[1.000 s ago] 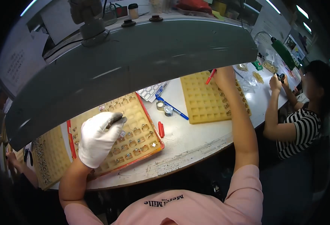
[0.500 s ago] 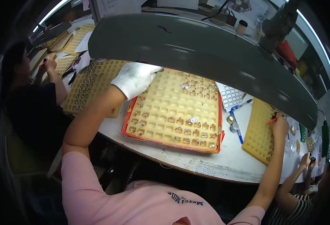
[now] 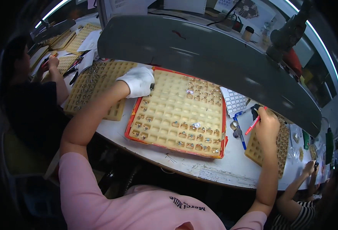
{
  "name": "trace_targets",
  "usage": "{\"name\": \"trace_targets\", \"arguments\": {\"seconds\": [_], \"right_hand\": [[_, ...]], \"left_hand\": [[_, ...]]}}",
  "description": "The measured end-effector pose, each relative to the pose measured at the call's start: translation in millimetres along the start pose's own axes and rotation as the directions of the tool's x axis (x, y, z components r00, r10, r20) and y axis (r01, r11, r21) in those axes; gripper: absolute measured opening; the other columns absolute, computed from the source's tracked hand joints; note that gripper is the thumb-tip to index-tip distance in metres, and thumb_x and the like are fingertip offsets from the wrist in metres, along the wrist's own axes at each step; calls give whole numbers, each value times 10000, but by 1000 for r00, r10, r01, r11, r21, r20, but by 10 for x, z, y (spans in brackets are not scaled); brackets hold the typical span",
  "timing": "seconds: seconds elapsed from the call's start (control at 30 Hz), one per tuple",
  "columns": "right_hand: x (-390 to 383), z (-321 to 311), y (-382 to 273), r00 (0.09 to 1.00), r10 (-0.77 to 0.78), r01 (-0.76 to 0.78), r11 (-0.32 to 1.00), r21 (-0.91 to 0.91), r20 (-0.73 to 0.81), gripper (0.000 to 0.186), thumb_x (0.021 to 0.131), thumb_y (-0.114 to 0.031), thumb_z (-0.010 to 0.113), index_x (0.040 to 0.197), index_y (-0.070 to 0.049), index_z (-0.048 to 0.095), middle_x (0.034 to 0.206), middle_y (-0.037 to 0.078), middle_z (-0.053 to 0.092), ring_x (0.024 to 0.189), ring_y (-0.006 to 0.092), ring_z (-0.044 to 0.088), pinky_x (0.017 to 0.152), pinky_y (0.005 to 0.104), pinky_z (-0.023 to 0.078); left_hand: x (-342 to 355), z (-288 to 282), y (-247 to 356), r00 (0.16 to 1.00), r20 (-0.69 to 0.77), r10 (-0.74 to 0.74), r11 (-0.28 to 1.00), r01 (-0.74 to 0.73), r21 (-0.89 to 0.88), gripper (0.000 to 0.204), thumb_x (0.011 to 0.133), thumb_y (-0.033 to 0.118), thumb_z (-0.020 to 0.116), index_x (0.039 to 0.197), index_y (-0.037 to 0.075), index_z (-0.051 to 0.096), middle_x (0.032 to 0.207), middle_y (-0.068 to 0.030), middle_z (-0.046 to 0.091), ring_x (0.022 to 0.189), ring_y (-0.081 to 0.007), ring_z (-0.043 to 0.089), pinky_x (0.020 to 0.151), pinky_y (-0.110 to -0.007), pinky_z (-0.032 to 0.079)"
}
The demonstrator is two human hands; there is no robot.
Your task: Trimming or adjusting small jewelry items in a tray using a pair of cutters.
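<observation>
In front of me lies a cream slotted tray with a red rim [image 3: 128, 128], holding several rings [image 3: 192, 136] in its slots. My left hand [image 3: 137, 81], in a white glove, is closed at the tray's far left edge. A small dark piece [image 3: 152, 86] shows at its fingertips; its kind is unclear. Bare, my right hand [image 3: 268, 124] is closed around a red pen [image 3: 255, 122], its tip pointing down and left. A black object [image 3: 255, 110] sits at these fingers; I cannot tell whether it is held. Beneath that hand lies another slotted tray [image 3: 254, 151].
A dark lamp hood [image 3: 207, 50] spans the table above the trays. Left lies another ring tray [image 3: 113, 82]. Blue pens [image 3: 243, 142] and a white grid sheet [image 3: 235, 101] lie between the trays. Co-workers sit at left [image 3: 34, 92] and right [image 3: 291, 209].
My left hand has drawn back from over the tray to its left edge. My right hand, with the red pen, has moved leftward and the black object now shows at its fingers.
</observation>
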State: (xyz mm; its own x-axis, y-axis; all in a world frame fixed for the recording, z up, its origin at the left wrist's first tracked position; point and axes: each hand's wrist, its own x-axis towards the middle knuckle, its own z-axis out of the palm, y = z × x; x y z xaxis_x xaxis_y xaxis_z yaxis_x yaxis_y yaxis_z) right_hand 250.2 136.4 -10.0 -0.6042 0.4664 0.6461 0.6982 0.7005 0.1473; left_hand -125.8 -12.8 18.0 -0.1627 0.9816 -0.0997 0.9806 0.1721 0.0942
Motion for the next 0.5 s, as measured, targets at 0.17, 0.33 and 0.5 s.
{"name": "trace_targets", "arguments": {"seconds": [0.17,0.33,0.5], "right_hand": [[61,-112,-418,996,-93,87,965,249,11,98,685,-12,592,714,-39,502,567,144,519,571,346,522,542,419,389],[124,-232,-768,962,-258,269,862,429,-86,147,678,-18,647,812,-50,596,552,49,532,513,219,539,550,338,415],[13,-200,-850,947,-260,318,838,443,-189,173,629,-36,662,745,-68,538,526,23,467,474,204,495,499,330,386]], "left_hand": [[-59,-15,273,980,-198,-18,970,-31,-242,285,767,217,564,942,12,653,914,-196,655,872,-334,639,795,-400,496],[-143,-42,915,984,-13,178,792,-151,-591,271,853,249,498,968,35,618,906,-174,634,848,-312,625,792,-390,490],[-149,28,1246,911,-189,365,734,-407,-543,240,799,219,604,948,33,637,884,-175,646,819,-325,615,735,-377,480]]}}
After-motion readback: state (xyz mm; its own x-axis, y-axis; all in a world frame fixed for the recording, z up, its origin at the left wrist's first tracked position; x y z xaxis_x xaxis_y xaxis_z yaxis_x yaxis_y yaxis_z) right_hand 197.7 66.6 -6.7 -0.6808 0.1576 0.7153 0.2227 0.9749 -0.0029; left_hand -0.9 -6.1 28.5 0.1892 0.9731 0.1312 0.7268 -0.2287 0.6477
